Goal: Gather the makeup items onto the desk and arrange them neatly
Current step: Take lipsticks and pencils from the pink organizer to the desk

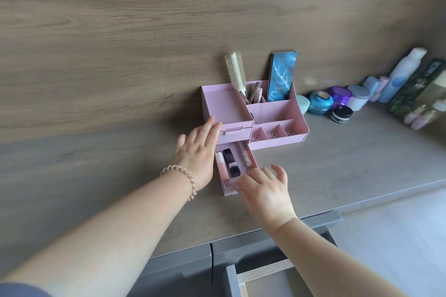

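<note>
The left hand (196,152) lies flat, fingers straight, against the pink organizer (277,113) on the counter (337,164). The right hand (265,190), fingers spread and holding nothing, touches the open drawer (228,191) at its front. The lipsticks (231,161) lie inside, just beyond it.

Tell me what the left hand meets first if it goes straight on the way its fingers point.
The pink organizer. The left hand points its straight fingers at the organizer's front left corner, beside the closed upper drawer, and may be touching it; depth is unclear.
</note>
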